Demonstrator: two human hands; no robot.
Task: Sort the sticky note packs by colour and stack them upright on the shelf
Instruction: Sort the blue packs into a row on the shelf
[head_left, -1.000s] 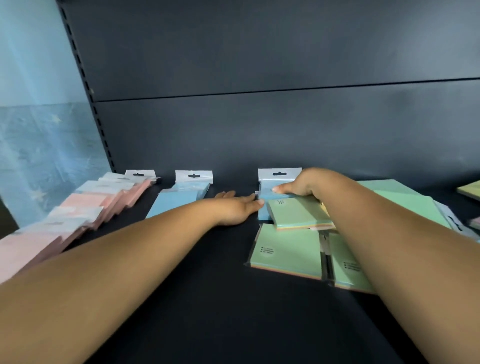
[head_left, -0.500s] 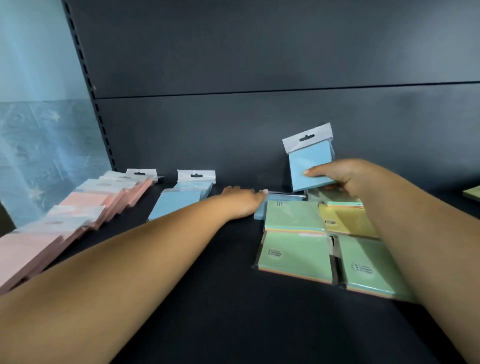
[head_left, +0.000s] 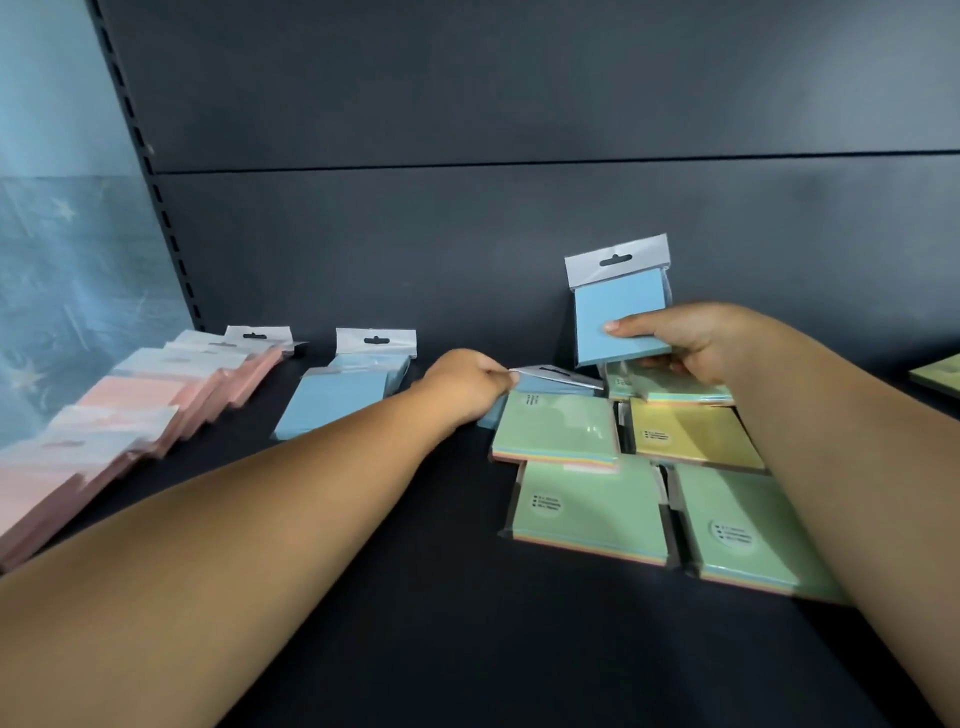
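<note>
Pink packs (head_left: 130, 405) lie overlapped at far left, with two blue packs (head_left: 348, 395) just beside them: sorted by colour, judged not yet upright. Left hand (head_left: 467, 384) pinches the tab of another blue pack (head_left: 550, 382) lying on the shelf (head_left: 467, 649). Right hand (head_left: 685, 338) pinches a raised blue pack (head_left: 618, 312) above the unsorted green and yellow packs (head_left: 623, 467).

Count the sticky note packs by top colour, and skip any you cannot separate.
Blue: 4. There is a held blue pack in the right hand, a flat blue pack at the left hand, and a blue pile of two.
Green: 4, the green packs.
Yellow: 1, the yellow pack.
Pink: the pink row overlaps and is blurred, so it is not countable.
Total counted: 9, plus the pink row and a cut-off pack.
</note>
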